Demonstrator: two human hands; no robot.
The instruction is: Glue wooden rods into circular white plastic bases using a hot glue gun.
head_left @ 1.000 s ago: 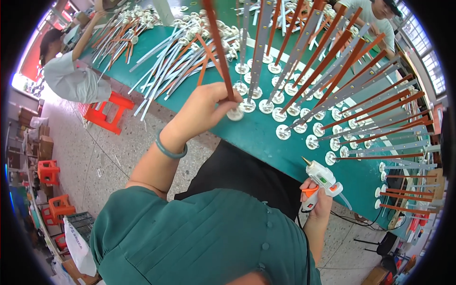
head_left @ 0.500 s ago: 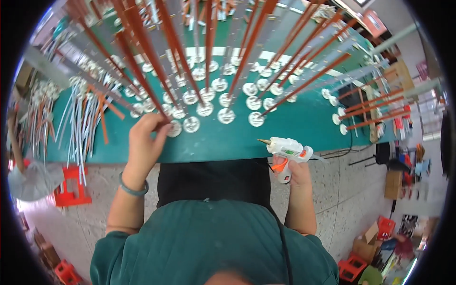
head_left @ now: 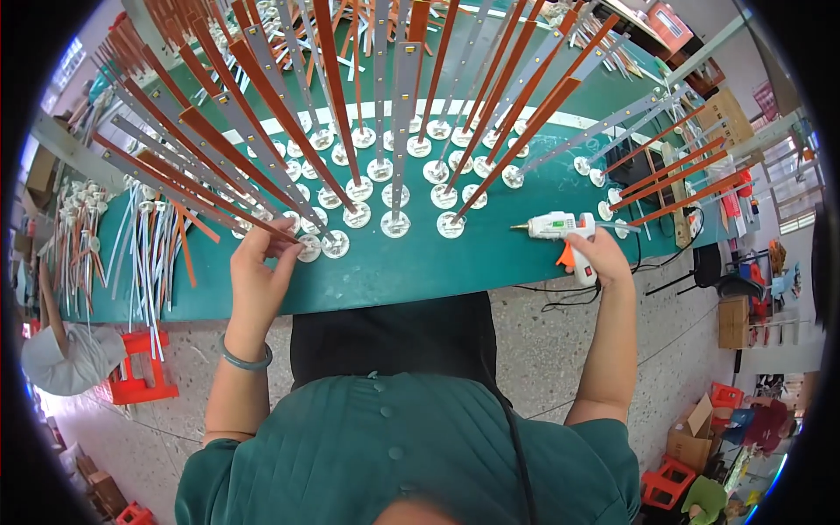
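My left hand (head_left: 262, 273) is at the table's near edge, thumb and fingers closed on the low end of a reddish-brown strip (head_left: 229, 208). This strip slants up to the left from a round white disc (head_left: 308, 249) beside my fingertips. Just right of it stands another white disc (head_left: 335, 244) with a strip rising from it. My right hand (head_left: 604, 255) grips a white hot glue gun (head_left: 551, 226) with an orange trigger. The gun is held over the right part of the table, its brass nozzle pointing left, apart from the discs.
Several upright brown and grey strips on white discs (head_left: 395, 223) crowd the green table (head_left: 420, 271). A bundle of loose strips with white wires (head_left: 149, 254) hangs over the left edge. A black cord (head_left: 560, 297) trails at right. Red stools (head_left: 144, 372) and another person's arm (head_left: 51, 302) are at left.
My right hand has carried the glue gun to the right and a little farther from my body. My left hand stays by the same disc, still holding the brown strip. The view has shifted slightly.
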